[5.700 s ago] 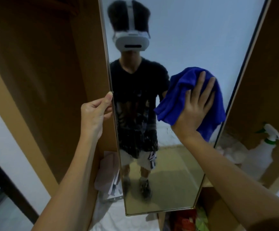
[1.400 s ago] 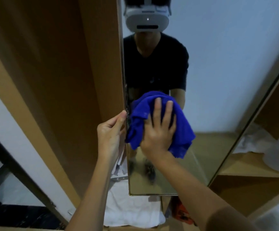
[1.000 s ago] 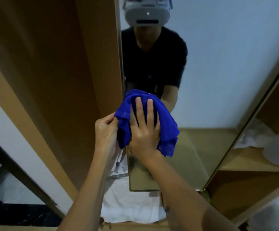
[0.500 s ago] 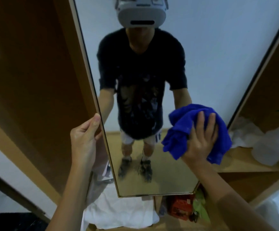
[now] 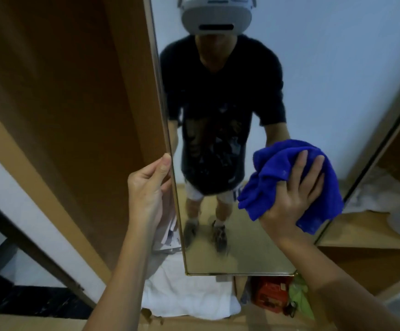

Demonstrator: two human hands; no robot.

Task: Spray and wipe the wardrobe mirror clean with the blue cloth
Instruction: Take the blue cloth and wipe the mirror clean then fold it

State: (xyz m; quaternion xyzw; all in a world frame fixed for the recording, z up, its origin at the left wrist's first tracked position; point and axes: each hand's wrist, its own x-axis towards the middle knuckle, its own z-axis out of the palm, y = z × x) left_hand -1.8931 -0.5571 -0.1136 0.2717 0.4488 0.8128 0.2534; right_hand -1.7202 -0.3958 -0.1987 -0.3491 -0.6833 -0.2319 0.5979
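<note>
A tall wardrobe mirror (image 5: 313,68) on an open wooden door fills the middle of the head view and reflects a person in a black shirt. My right hand (image 5: 296,194) presses a bunched blue cloth (image 5: 273,177) flat against the glass near the mirror's lower right edge, fingers spread straight over it. My left hand (image 5: 149,187) grips the mirror's left edge, thumb on the front and the fingers behind the door. A smeared patch shows on the lower glass. Only a pale blurred shape at the right edge might be the spray bottle; I cannot tell.
A wooden wardrobe panel (image 5: 63,91) stands to the left. Wardrobe shelves (image 5: 361,235) on the right hold white bundles (image 5: 380,194). A white cloth (image 5: 189,297), a red packet (image 5: 270,292) and a green item (image 5: 299,299) lie below the mirror.
My right hand has wiped the cloth from the mirror's left edge across to its lower right. My left hand has kept its hold on the left edge.
</note>
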